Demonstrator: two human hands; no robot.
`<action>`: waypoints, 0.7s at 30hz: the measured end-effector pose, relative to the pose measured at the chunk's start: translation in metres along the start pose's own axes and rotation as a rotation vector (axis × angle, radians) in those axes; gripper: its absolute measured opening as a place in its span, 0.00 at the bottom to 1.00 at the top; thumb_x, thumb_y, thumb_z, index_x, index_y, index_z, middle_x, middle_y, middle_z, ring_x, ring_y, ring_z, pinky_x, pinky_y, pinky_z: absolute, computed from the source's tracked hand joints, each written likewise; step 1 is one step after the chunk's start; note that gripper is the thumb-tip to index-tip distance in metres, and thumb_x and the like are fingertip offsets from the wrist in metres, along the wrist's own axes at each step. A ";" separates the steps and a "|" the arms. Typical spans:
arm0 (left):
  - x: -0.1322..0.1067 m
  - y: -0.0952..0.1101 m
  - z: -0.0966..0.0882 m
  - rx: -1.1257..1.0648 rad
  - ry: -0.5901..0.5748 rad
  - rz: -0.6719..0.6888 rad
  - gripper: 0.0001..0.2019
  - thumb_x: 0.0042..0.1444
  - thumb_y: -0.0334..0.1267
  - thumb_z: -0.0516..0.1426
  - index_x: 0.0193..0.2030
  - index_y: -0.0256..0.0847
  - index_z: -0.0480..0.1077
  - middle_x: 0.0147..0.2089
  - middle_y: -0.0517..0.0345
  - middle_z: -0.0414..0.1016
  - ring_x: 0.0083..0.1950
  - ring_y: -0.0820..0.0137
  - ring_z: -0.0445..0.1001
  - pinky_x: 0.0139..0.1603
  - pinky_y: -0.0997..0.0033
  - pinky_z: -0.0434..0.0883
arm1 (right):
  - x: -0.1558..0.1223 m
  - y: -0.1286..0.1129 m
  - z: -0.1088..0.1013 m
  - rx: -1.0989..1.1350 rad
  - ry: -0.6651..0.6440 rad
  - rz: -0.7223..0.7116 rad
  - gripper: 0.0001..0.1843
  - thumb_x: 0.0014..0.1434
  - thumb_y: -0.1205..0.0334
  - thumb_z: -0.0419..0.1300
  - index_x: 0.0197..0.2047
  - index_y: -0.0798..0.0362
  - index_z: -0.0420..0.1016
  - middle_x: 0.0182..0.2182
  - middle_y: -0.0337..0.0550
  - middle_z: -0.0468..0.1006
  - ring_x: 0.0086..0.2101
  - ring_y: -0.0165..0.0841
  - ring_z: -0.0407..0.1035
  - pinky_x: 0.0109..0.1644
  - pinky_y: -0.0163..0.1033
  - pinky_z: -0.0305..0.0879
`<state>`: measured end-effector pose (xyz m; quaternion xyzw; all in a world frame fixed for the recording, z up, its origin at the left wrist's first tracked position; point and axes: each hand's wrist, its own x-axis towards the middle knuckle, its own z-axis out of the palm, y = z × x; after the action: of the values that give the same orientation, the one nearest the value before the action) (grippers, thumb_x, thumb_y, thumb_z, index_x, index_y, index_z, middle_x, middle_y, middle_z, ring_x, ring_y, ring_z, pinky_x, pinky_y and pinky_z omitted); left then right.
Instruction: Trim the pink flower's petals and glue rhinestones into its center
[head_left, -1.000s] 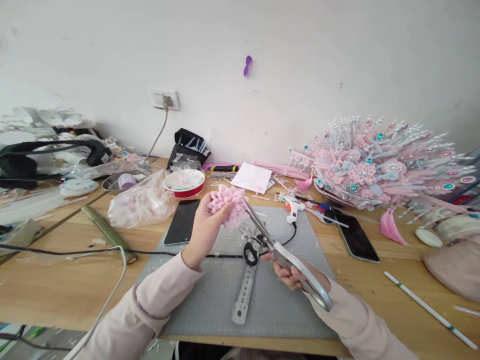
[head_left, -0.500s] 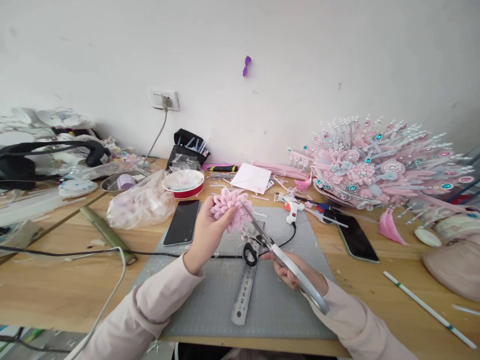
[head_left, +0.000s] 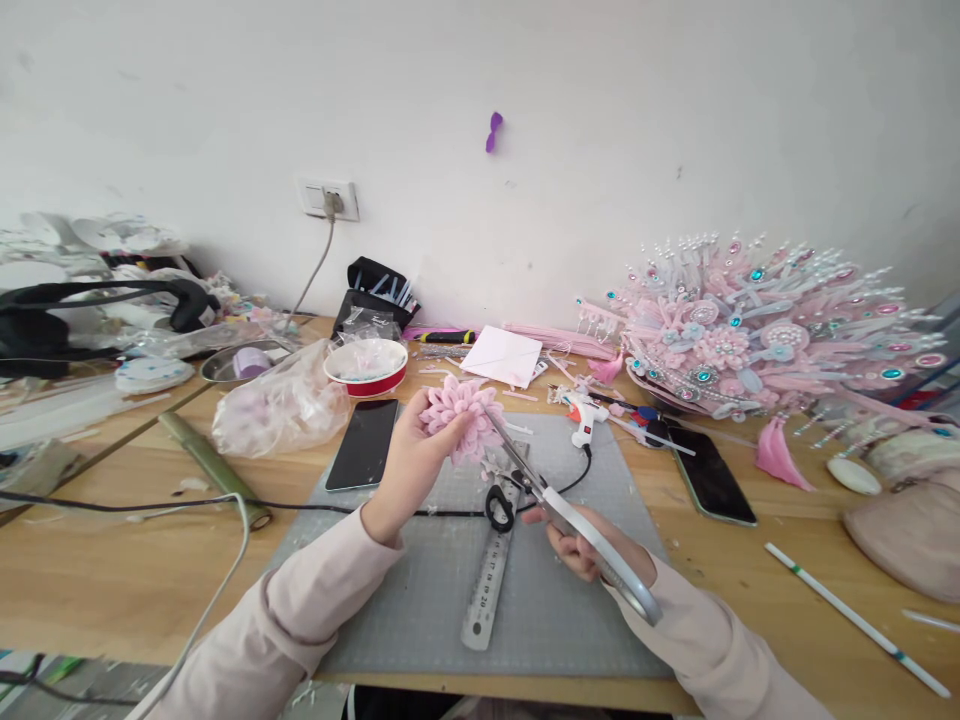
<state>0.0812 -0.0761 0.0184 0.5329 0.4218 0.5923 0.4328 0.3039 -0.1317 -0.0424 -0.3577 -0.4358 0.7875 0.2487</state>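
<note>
My left hand (head_left: 411,462) is closed around a pink layered fabric flower (head_left: 460,415), held above the grey cutting mat (head_left: 450,590). My right hand (head_left: 586,540) grips the handles of large silver scissors (head_left: 555,500). The blades point up and left, with their tips at the flower's right edge. Both sleeves are pale pink.
On the mat lie a steel ruler (head_left: 491,580), small black scissors (head_left: 499,505) and a white glue gun (head_left: 586,420). Black phones lie left (head_left: 364,443) and right (head_left: 712,472). A red-rimmed bowl (head_left: 367,365), a plastic bag (head_left: 281,405) and a big pink jewelled ornament (head_left: 757,330) stand behind.
The flower and my left hand have shifted slightly up and right, and the scissor blades have closed in on the flower's edge. Little else has moved.
</note>
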 end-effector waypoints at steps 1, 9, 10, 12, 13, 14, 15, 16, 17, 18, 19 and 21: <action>0.000 0.000 0.000 0.022 0.002 0.015 0.11 0.46 0.39 0.61 0.35 0.40 0.66 0.33 0.60 0.72 0.34 0.72 0.70 0.35 0.75 0.66 | -0.001 -0.002 0.002 -0.002 0.010 0.001 0.31 0.36 0.51 0.68 0.44 0.55 0.70 0.16 0.23 0.56 0.12 0.15 0.40 0.12 0.25 0.35; -0.004 0.001 0.001 0.127 0.049 0.106 0.09 0.46 0.38 0.60 0.33 0.40 0.65 0.32 0.60 0.70 0.33 0.72 0.68 0.34 0.75 0.65 | 0.003 0.006 -0.006 0.027 0.006 0.017 0.31 0.34 0.53 0.69 0.43 0.54 0.70 0.16 0.23 0.56 0.11 0.15 0.41 0.12 0.25 0.38; -0.004 0.002 0.002 0.127 0.051 0.111 0.09 0.46 0.38 0.60 0.34 0.40 0.66 0.32 0.60 0.70 0.33 0.72 0.68 0.34 0.75 0.65 | 0.003 0.008 -0.007 0.025 0.009 0.012 0.31 0.34 0.53 0.69 0.43 0.54 0.69 0.16 0.23 0.57 0.11 0.16 0.41 0.12 0.25 0.39; -0.004 0.003 0.002 0.122 0.055 0.108 0.09 0.46 0.37 0.60 0.34 0.40 0.66 0.31 0.60 0.70 0.33 0.72 0.69 0.34 0.75 0.66 | 0.004 0.011 -0.007 0.019 0.033 -0.007 0.31 0.35 0.51 0.68 0.44 0.54 0.69 0.16 0.24 0.58 0.12 0.16 0.43 0.12 0.25 0.39; -0.005 0.004 0.003 0.121 0.056 0.100 0.09 0.46 0.37 0.60 0.33 0.40 0.66 0.31 0.60 0.70 0.33 0.72 0.69 0.34 0.74 0.66 | 0.005 0.013 -0.006 0.019 0.057 -0.014 0.31 0.37 0.49 0.67 0.44 0.55 0.69 0.16 0.24 0.58 0.12 0.16 0.44 0.12 0.25 0.39; -0.005 0.004 0.003 0.117 0.056 0.089 0.09 0.46 0.37 0.60 0.33 0.40 0.66 0.31 0.60 0.70 0.33 0.72 0.69 0.34 0.74 0.66 | 0.005 0.014 -0.006 0.021 0.087 -0.016 0.30 0.39 0.48 0.66 0.43 0.55 0.68 0.15 0.24 0.58 0.12 0.17 0.45 0.12 0.26 0.38; -0.005 0.004 0.003 0.112 0.057 0.077 0.09 0.46 0.38 0.60 0.33 0.40 0.66 0.31 0.61 0.70 0.33 0.72 0.69 0.34 0.74 0.66 | 0.006 0.014 -0.005 0.024 0.116 -0.011 0.29 0.42 0.47 0.64 0.43 0.56 0.68 0.14 0.24 0.58 0.12 0.18 0.45 0.13 0.26 0.37; -0.005 0.005 0.003 0.106 0.056 0.064 0.09 0.45 0.38 0.61 0.33 0.39 0.66 0.31 0.61 0.70 0.32 0.72 0.69 0.34 0.75 0.66 | 0.006 0.015 -0.005 0.026 0.140 0.005 0.27 0.44 0.46 0.62 0.43 0.56 0.68 0.13 0.25 0.57 0.11 0.18 0.46 0.13 0.26 0.37; -0.005 0.005 0.003 0.099 0.054 0.054 0.09 0.45 0.38 0.61 0.33 0.39 0.66 0.31 0.61 0.71 0.32 0.72 0.69 0.34 0.75 0.66 | 0.007 0.015 -0.005 0.025 0.154 0.026 0.26 0.47 0.47 0.60 0.43 0.57 0.68 0.12 0.25 0.57 0.11 0.19 0.46 0.13 0.27 0.37; -0.004 0.004 0.003 0.094 0.051 0.048 0.09 0.45 0.38 0.61 0.33 0.39 0.66 0.31 0.61 0.71 0.32 0.72 0.69 0.34 0.75 0.66 | 0.007 0.015 -0.006 0.024 0.157 0.045 0.24 0.48 0.48 0.60 0.44 0.57 0.68 0.12 0.24 0.57 0.11 0.19 0.46 0.13 0.27 0.37; -0.004 0.004 0.003 0.089 0.048 0.045 0.09 0.46 0.38 0.61 0.33 0.39 0.66 0.31 0.61 0.71 0.32 0.72 0.69 0.34 0.75 0.66 | 0.008 0.014 -0.007 0.021 0.150 0.054 0.24 0.49 0.49 0.60 0.44 0.57 0.67 0.11 0.24 0.56 0.11 0.19 0.46 0.13 0.28 0.37; -0.004 0.003 0.003 0.086 0.043 0.046 0.09 0.46 0.38 0.60 0.34 0.39 0.67 0.32 0.60 0.71 0.33 0.72 0.69 0.34 0.75 0.66 | 0.008 0.014 -0.009 0.022 0.122 0.051 0.22 0.49 0.51 0.60 0.44 0.57 0.67 0.11 0.24 0.56 0.10 0.19 0.46 0.13 0.28 0.38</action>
<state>0.0838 -0.0805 0.0207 0.5475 0.4438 0.5947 0.3868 0.3044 -0.1285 -0.0601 -0.4132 -0.4020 0.7751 0.2587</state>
